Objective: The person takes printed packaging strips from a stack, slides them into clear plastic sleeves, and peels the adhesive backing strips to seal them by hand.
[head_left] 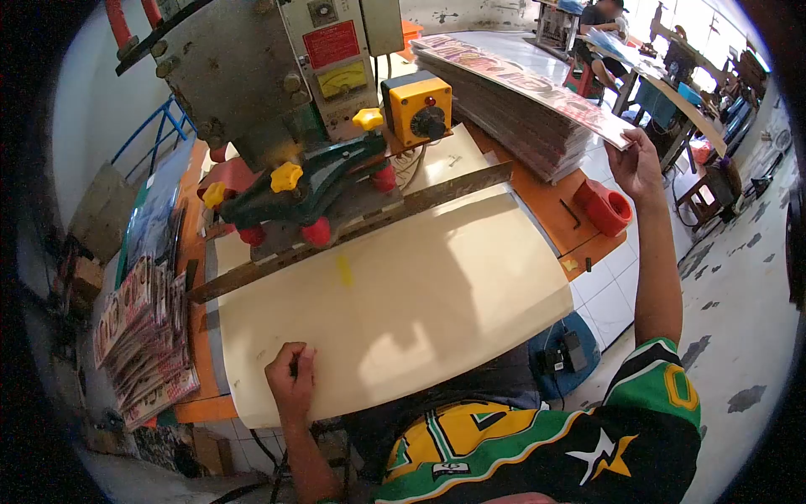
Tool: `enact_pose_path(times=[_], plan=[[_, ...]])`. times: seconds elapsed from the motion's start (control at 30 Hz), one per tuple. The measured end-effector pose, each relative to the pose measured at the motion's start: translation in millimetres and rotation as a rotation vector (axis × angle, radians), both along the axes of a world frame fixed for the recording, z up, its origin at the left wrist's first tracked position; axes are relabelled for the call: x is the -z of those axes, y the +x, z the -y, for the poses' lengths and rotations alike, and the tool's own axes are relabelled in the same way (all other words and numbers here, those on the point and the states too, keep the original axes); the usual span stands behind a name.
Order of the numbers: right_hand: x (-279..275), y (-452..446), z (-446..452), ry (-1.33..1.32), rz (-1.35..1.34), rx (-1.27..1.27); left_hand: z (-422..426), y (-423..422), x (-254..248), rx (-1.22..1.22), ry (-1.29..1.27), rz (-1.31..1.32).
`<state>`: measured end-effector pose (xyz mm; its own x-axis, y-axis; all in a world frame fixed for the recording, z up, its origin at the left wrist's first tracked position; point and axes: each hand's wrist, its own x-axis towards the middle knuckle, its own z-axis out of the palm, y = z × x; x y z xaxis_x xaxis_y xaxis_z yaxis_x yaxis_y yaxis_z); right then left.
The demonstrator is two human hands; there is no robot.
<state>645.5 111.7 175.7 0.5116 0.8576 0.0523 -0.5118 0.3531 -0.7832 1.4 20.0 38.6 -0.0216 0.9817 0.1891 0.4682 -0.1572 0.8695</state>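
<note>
My right hand point(640, 168) reaches far out to the right and pinches the near end of the top printed plastic sheet point(537, 84). That end is lifted slightly over a tall stack of similar sheets point(512, 126). My left hand point(291, 380) rests at the front left of a cream work surface point(403, 311), its fingers curled in and nothing visible in them. Behind this surface stands a press machine point(227, 76) with a dark green clamp frame point(311, 181), yellow knobs and red feet. A long metal bar point(353, 235) runs beneath the frame.
On the left lies a messy pile of printed plastic packs point(147, 336). A red tape roll point(604, 208) and a black hex key point(570, 213) sit at the right. The orange timer box point(417, 109) is beside the machine. Another person point(600, 34) sits at a far table.
</note>
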Motion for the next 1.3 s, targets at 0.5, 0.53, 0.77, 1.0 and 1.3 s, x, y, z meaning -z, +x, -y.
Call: enact_pose_path(times=[0.5,0.53,0.77,1.0,1.3], plan=[[39.1,40.7,67.4,0.122,0.323,0.276,-1.2,-3.8,5.8,0.001,0.010,0.034],[44.3,50.6,75.0,0.158,0.345,0.303,-0.9,-3.8,6.2,-0.001,0.010,0.035],[62.3,81.9,137.2,0.138,0.228,0.609,-5.1,-3.8,6.6,0.044,-0.007,0.090],[96.2,115.3,166.5,0.134,0.099,0.536,-6.0,10.4,-14.8,0.113,-0.001,0.216],[110.9,85.6,149.5,0.192,0.376,0.037,-12.6,24.8,-55.7,0.384,0.155,0.636]])
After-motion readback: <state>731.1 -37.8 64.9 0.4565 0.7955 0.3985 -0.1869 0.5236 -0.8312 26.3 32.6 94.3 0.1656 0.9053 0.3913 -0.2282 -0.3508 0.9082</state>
